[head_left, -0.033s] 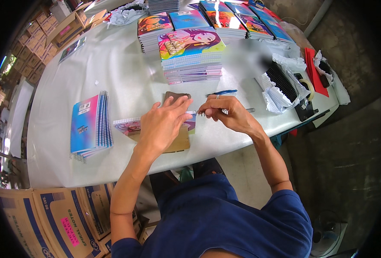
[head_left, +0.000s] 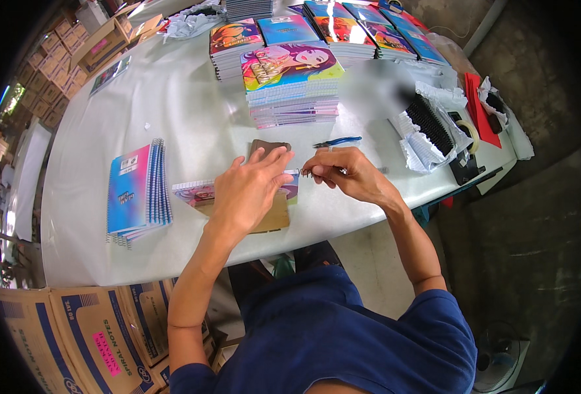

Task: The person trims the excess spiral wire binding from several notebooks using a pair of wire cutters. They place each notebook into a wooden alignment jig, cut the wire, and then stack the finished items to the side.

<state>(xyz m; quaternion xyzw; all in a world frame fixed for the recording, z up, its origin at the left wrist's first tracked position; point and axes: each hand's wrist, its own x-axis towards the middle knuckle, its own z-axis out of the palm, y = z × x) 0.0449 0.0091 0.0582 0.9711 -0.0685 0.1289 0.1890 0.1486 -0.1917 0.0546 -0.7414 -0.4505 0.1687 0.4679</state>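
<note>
My left hand (head_left: pixel 251 187) lies with outstretched fingers on a notebook (head_left: pixel 195 192) with a colourful cover, covering its middle. A brown board or block (head_left: pixel 272 220) lies by the notebook's near side. Beyond my left fingertips is a dark brown block (head_left: pixel 269 146). At the notebook's right end, my right hand (head_left: pixel 349 174) pinches a dark spiral binding coil (head_left: pixel 307 174) between thumb and fingers. A stretch of coil shows past the hand's right side. How far the coil runs into the pages is hidden. Blue-handled pliers (head_left: pixel 338 141) lie just beyond my right hand.
Spiral notebooks (head_left: pixel 133 190) lie stacked at left. A tall notebook stack (head_left: pixel 294 85) stands ahead, with more stacks (head_left: pixel 340 29) behind. Black coils (head_left: pixel 428 125) in torn paper, a tape roll (head_left: pixel 469 134) and a red strip (head_left: pixel 481 111) are at right. Cartons (head_left: pixel 100 335) stand lower left.
The coil end showing to the right of my right hand is shorter and fainter now. Both hands stay in nearly the same place.
</note>
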